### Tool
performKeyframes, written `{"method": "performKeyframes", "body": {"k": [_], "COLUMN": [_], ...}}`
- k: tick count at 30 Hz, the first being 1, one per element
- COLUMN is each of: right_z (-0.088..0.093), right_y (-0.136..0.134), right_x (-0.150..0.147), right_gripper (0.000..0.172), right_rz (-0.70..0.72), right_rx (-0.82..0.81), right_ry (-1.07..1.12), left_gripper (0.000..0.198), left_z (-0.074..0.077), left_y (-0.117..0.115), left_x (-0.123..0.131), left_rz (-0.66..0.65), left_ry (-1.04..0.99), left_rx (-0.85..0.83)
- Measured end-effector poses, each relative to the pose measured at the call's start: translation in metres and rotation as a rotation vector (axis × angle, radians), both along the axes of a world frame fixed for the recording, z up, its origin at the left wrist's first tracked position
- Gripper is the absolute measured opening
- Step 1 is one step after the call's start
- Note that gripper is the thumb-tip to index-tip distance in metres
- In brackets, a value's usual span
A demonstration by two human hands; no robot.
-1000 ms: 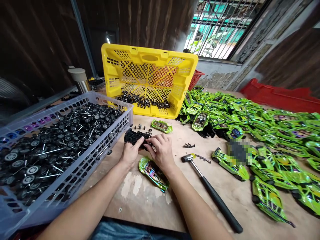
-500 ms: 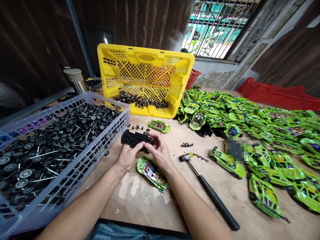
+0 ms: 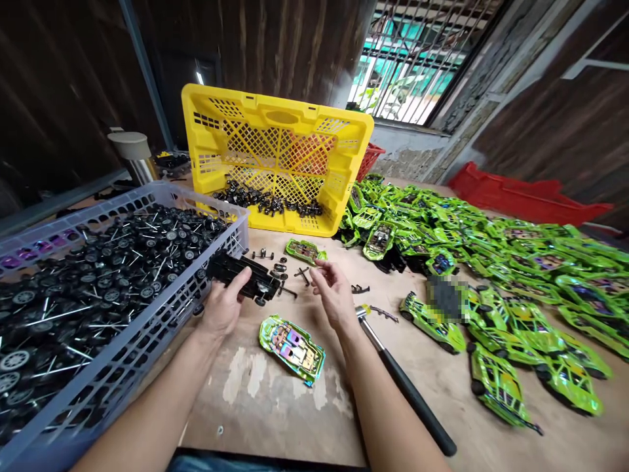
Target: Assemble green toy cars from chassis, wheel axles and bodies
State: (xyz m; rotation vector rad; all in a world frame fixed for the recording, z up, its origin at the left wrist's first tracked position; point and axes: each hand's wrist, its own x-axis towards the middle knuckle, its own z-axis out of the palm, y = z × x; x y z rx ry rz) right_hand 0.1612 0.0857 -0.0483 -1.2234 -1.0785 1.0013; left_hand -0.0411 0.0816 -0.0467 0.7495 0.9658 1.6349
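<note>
My left hand (image 3: 223, 305) grips a black toy car chassis (image 3: 246, 274), thumb on top, close to the wheel crate's near corner. A small wheel shows at the chassis's right end. To the right, my right hand (image 3: 334, 292) is apart from it, fingers loosely bent and nothing visible in them. Between and beyond the hands lie small black parts (image 3: 302, 275) and a wheel axle (image 3: 263, 254). Below them on the table, a green car body shell (image 3: 292, 349) rests with its inside up. Another green shell (image 3: 305, 250) lies beyond my right hand.
At left stands a translucent crate (image 3: 147, 347) full of wheels on axles. A yellow basket (image 3: 278, 118) on its side holds small black parts. A hammer (image 3: 413, 400) lies beside my right forearm. Green toy cars (image 3: 496, 380) and a heap of green shells (image 3: 491, 229) cover the right side.
My right hand has let go of the chassis and moved right. My left hand has shifted left with the chassis, turning it. The camera view has swung slightly right.
</note>
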Motion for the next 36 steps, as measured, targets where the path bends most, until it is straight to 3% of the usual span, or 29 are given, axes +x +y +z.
{"method": "performKeyframes", "body": {"k": [4,8,12,15,18,23,29,32,34,36], "right_z": [0.003,0.007,0.003,-0.001,0.001,0.003,-0.016,0.007,0.04,0.076], "right_y": [0.007,0.02,0.049,0.07,0.08,0.071,0.06,0.066,0.072,0.075], "right_x": [0.013,0.012,0.01,0.017,0.032,0.04,-0.013,-0.038,-0.059,-0.089], "right_gripper": [0.037,0.025,0.024,0.023,0.017,0.025,0.027,0.03,0.031,0.026], "right_rz": [-0.02,0.074,0.03,-0.007,-0.058,-0.209,0.047,0.076,0.089,0.21], "right_rx": [0.08,0.182,0.206,0.084,0.029,-0.055,0.03,0.156,0.307,0.483], "right_ry": [-0.261,-0.693,-1.348,-1.585,-1.605,-1.561,-1.378,-1.271,-1.139,-1.033], "left_gripper": [0.035,0.028,0.026,0.024,0.022,0.029,0.043,0.05,0.055,0.06], "left_z": [0.011,0.015,0.009,0.006,0.005,0.009,0.01,0.006,0.003,0.0], "left_y": [0.004,0.006,0.007,0.01,0.014,0.017,0.013,0.015,0.017,0.018], "left_x": [-0.002,-0.001,0.001,0.0,-0.002,-0.003,0.002,0.003,0.004,0.005], "left_rz": [-0.159,-0.196,-0.257,-0.314,-0.284,-0.301,-0.385,-0.439,-0.442,-0.449], "left_ry": [-0.087,-0.117,-0.096,-0.119,-0.181,-0.26,-0.331,-0.328,-0.33,-0.352], "left_rx": [0.016,0.041,-0.094,-0.287,-0.463,-0.527,-0.513,-0.461,-0.444,-0.414]}}
